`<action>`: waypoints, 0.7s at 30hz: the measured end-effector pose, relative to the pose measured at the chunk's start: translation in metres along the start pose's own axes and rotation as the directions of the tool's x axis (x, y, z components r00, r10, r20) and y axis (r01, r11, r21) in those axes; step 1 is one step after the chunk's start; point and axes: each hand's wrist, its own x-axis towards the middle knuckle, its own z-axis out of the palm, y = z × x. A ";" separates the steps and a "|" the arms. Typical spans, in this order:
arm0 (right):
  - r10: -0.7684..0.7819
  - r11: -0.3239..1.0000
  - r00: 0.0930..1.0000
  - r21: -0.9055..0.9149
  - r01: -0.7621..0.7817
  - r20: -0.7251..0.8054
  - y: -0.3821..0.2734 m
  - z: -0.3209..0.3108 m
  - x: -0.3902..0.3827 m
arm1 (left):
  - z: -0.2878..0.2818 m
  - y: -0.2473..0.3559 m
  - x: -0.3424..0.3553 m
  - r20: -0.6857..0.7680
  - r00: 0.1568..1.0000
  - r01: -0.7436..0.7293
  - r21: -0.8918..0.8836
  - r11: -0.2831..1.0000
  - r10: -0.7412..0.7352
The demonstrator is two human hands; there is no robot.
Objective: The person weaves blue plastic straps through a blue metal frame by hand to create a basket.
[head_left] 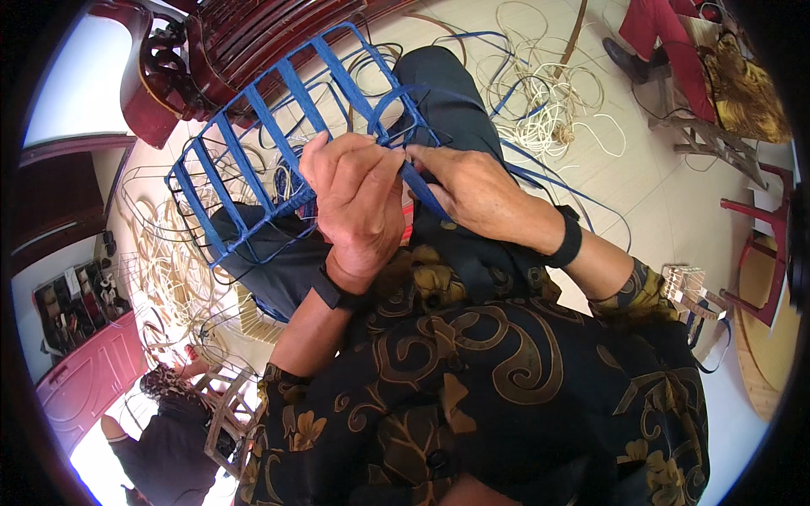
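Observation:
A wire basket frame (274,122) wrapped in blue strips lies across my lap, tilted up to the left, with several blue cross bands. My left hand (356,190) is closed at the frame's near right corner, fingertips pinched on the blue strip where it meets the rim. Close beside it, my right hand (485,190) is closed on the same blue strip (422,192), part of which hangs below the fingers. A loop of the strip rises above both hands. The exact crossing at the fingertips is partly hidden by my fingers.
Tangled pale cord (553,118) lies on the tiled floor ahead, with blue strips among it. More pale strips (173,278) heap at left. A carved dark-red bench (228,51) stands far left. One person (164,451) sits lower left; another's red-trousered leg (675,55) shows at right.

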 end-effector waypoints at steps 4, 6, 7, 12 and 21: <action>0.073 0.981 0.994 0.172 -0.086 0.078 0.010 -0.003 -0.007 | 0.003 -0.002 0.000 -0.013 1.000 -0.011 0.008 1.000 0.011; 0.052 0.999 0.997 -0.003 -0.052 0.058 0.044 -0.023 -0.041 | 0.004 -0.004 -0.003 -0.039 0.999 -0.021 0.026 0.999 0.022; 0.116 0.992 0.993 -0.042 -0.115 0.018 0.057 -0.042 -0.065 | 0.006 -0.005 -0.003 -0.049 0.998 -0.031 0.043 0.999 0.033; 0.548 0.471 0.758 -0.619 -0.629 -0.353 0.237 -0.227 -0.384 | 0.006 0.004 0.003 -0.041 0.997 -0.068 0.070 0.995 0.071; 0.533 0.015 0.494 -0.576 -0.818 -0.687 0.213 -0.329 -0.434 | 0.001 0.002 -0.001 -0.011 0.998 -0.056 0.061 0.997 0.057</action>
